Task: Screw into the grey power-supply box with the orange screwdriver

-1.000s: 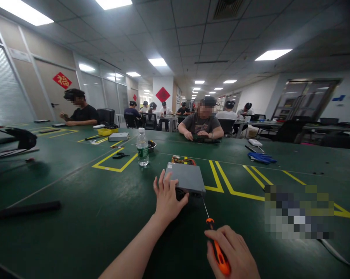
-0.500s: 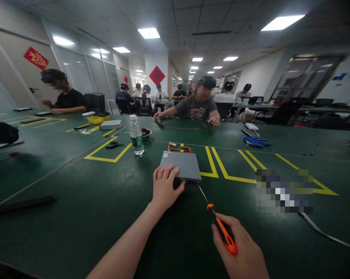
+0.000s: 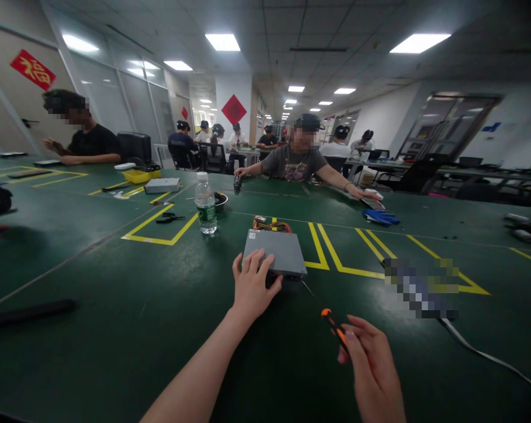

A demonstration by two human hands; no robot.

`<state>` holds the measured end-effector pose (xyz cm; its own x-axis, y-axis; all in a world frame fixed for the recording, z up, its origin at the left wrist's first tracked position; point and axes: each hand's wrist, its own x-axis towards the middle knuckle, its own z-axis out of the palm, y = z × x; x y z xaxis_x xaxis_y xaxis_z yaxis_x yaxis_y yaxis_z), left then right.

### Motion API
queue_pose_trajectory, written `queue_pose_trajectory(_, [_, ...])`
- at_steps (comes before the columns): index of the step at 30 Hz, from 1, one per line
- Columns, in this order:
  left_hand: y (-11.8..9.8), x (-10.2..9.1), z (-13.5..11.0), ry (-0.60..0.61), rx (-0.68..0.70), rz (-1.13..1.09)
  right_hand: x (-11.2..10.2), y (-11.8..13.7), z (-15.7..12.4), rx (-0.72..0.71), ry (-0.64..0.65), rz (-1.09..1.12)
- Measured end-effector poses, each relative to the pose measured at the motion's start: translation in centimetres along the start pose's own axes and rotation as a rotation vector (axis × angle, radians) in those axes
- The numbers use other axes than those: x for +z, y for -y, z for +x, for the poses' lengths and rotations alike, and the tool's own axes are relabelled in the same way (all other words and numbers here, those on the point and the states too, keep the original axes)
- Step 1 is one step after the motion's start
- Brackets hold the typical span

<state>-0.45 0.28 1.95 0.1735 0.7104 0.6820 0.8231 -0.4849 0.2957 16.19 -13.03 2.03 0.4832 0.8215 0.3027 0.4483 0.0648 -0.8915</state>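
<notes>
A grey metal box (image 3: pixel 276 251) with coloured wires (image 3: pixel 271 225) at its far end lies on the green table (image 3: pixel 115 305). My left hand (image 3: pixel 251 285) rests on the box's near left corner, fingers spread over the top and thumb at the front edge. My right hand (image 3: pixel 373 367) grips the orange and black handle of a screwdriver (image 3: pixel 333 326). Its thin shaft points up and left toward the box's near right corner, the tip close to the box's front face.
A water bottle (image 3: pixel 206 202) stands left of the box, with a small bowl (image 3: pixel 221 200) behind it. Yellow tape lines (image 3: pixel 336 258) mark the table. A person across the table reaches toward blue gloves (image 3: pixel 380 217). A black bar (image 3: pixel 27 312) lies near left; a cable (image 3: pixel 486 355) trails right.
The view has shifted slightly. My right hand has turned on the screwdriver, so less of the handle shows. The person opposite has stretched an arm out to the right.
</notes>
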Motion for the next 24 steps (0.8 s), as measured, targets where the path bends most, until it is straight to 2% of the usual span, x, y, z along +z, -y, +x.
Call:
queue_pose_trajectory(3, [0.1,0.0,-0.1,0.003,-0.008,-0.005,0.3,0.5,-0.1,0.299,-0.004,0.319])
queue_pose_trajectory(5, [0.2,0.0,-0.1,0.007,-0.007,-0.016,0.3,0.7,-0.1,0.445,0.040,0.379])
queue_pose_trajectory(7, [0.3,-0.1,-0.1,0.013,-0.001,-0.026,0.0,0.5,-0.1,0.475,0.134,0.332])
queue_pose_trajectory(9, [0.3,-0.1,-0.1,0.016,-0.004,-0.028,-0.4,-0.1,0.1,0.347,0.235,0.179])
queue_pose_trajectory(11, [0.3,0.0,-0.1,0.018,-0.007,-0.023,-0.7,-0.7,0.3,0.047,0.223,-0.099])
queue_pose_trajectory(14, [0.2,0.1,-0.1,0.002,-0.008,-0.019,-0.4,-1.3,0.2,-0.414,0.119,-0.417])
queue_pose_trajectory(15, [0.2,0.2,-0.1,-0.003,-0.006,-0.019,-0.2,-1.3,0.1,-0.516,0.048,-0.461])
queue_pose_trajectory(16, [0.2,0.2,-0.1,-0.008,-0.005,-0.019,0.1,-1.2,0.0,-0.566,0.031,-0.492])
queue_pose_trajectory(18, [0.2,0.1,-0.1,-0.007,-0.003,-0.019,0.5,-0.9,-0.3,-0.521,0.022,-0.514])
queue_pose_trajectory(21, [0.2,0.1,-0.1,0.003,-0.003,-0.019,0.4,-0.7,-0.4,-0.361,0.013,-0.466])
queue_pose_trajectory(24, [0.2,0.1,-0.1,0.006,-0.002,-0.017,-0.1,-1.0,-0.2,-0.187,0.084,-0.404])
